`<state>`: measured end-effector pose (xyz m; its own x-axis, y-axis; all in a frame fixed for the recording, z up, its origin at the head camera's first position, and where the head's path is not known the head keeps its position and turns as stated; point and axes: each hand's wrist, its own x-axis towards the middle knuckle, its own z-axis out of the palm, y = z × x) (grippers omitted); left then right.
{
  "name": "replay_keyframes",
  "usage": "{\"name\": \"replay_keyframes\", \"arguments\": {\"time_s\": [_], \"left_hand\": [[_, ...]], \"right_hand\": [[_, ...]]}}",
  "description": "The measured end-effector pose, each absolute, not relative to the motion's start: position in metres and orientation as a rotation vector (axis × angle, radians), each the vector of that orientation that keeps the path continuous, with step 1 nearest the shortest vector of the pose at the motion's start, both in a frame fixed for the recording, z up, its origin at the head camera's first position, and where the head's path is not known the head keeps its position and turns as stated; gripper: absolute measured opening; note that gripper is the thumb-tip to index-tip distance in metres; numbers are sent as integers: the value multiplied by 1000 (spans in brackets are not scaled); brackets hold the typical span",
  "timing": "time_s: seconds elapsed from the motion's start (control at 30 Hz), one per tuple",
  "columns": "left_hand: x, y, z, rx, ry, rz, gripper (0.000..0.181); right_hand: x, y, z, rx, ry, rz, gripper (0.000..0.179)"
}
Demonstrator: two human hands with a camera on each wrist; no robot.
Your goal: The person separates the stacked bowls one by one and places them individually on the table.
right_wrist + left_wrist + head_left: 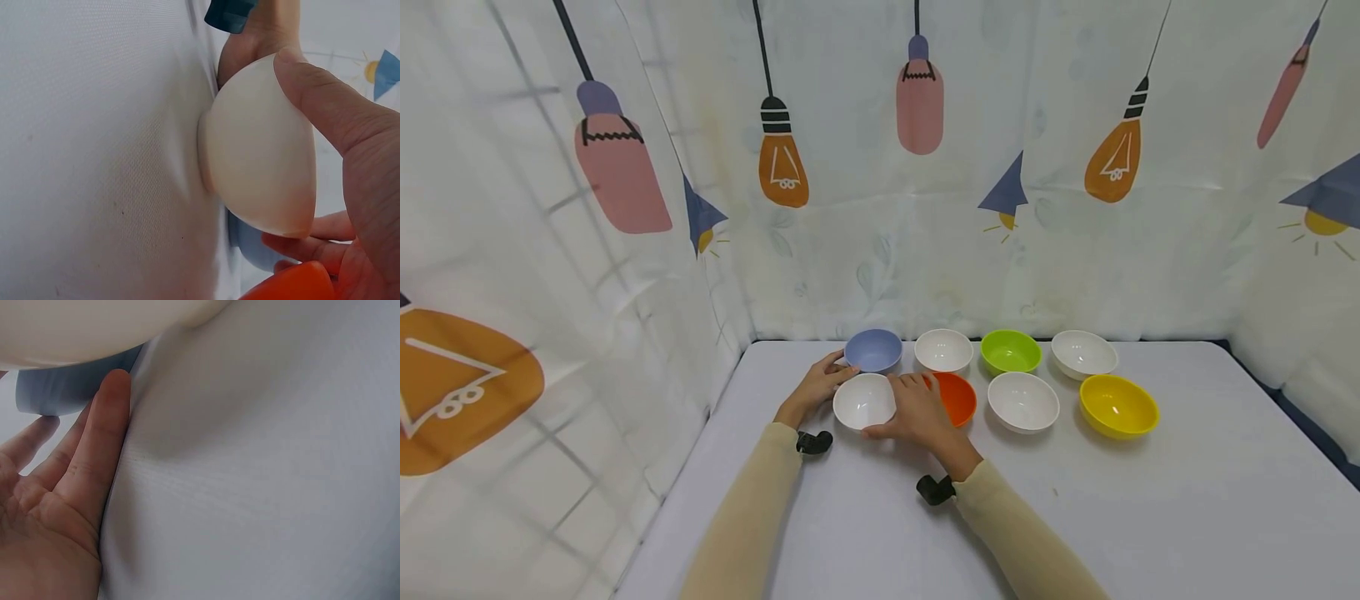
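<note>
My right hand [919, 410] holds a white bowl [863, 403] from its right side. In the right wrist view, the thumb lies on one side of this upright white bowl [265, 147] and the fingers on the other. Beside the bowl's left side is my left hand [814, 390], its fingers extended toward a blue bowl [873, 351] just behind. The left wrist view shows these nearly straight fingers [111, 415] at the blue bowl's wall [62, 387], apparently touching it. An orange bowl [957, 400] stands right of my right hand, partly hidden by it.
A back row continues with a white bowl [943, 350], a green bowl [1011, 352] and another white bowl [1083, 354]. In front stand a white bowl [1023, 402] and a yellow bowl [1118, 407]. All rest on a white-covered table [1195, 517] against a patterned curtain [865, 250].
</note>
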<state>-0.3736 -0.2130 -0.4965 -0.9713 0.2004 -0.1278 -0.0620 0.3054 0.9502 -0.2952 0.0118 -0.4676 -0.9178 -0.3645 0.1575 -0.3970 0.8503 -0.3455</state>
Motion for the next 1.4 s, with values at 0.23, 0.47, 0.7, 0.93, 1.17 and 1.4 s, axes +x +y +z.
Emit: {"name": "replay_keyframes", "arguments": {"time_s": [0.23,0.47,0.7,0.93,1.17,1.4], "left_hand": [[-373,-214,-497,123,2360,1720,78],[-374,-214,-498,112,2351,1735,78],[-371,-214,-492,110,2339,1730,78],[-367,-214,-493,84,2331,1783,73],[-365,-215,-492,61,2434,1780,66],[-352,-218,-476,109,2780,1629,55]], "right_hand": [[-294,10,-468,599,-2934,582,96],[-294,10,-468,596,-2935,573,96],[-294,10,-467,596,-2917,588,97],[-296,21,-456,607,-2922,781,94],[-296,53,-431,646,-2839,1266,70],[-293,87,-406,630,-2751,1448,56]]}}
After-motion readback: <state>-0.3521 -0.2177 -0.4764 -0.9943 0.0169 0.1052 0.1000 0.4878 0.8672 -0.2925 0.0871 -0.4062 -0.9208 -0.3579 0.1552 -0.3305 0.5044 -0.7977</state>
